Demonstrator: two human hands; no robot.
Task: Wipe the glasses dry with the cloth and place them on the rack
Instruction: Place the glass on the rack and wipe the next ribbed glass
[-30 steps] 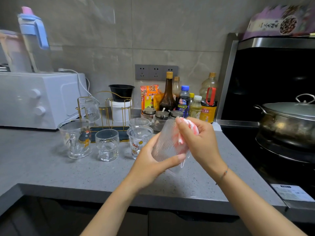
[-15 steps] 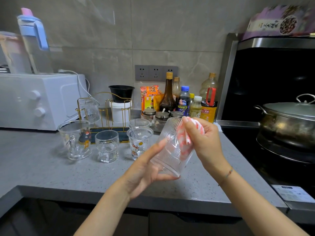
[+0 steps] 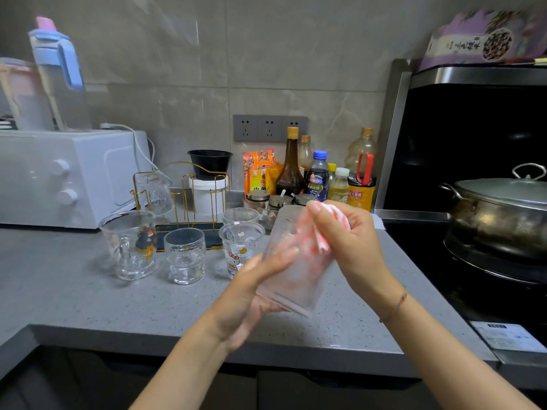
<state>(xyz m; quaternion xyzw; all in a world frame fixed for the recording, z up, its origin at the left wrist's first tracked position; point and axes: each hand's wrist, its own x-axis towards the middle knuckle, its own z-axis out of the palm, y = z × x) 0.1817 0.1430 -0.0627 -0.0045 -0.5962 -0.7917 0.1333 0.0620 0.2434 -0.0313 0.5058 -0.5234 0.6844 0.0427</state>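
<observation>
ribbed clear glass, matt speckled stone counter, gold wire rack

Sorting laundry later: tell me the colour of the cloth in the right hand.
Pink and white stripes; the cloth shows best in the head view.

Home kitchen. Grey speckled worktop, tiled wall with a socket strip, white microwave, sauce and oil bottles against the wall, lidded steel pot on a black stove, gold glass rack holding an upturned glass.
</observation>
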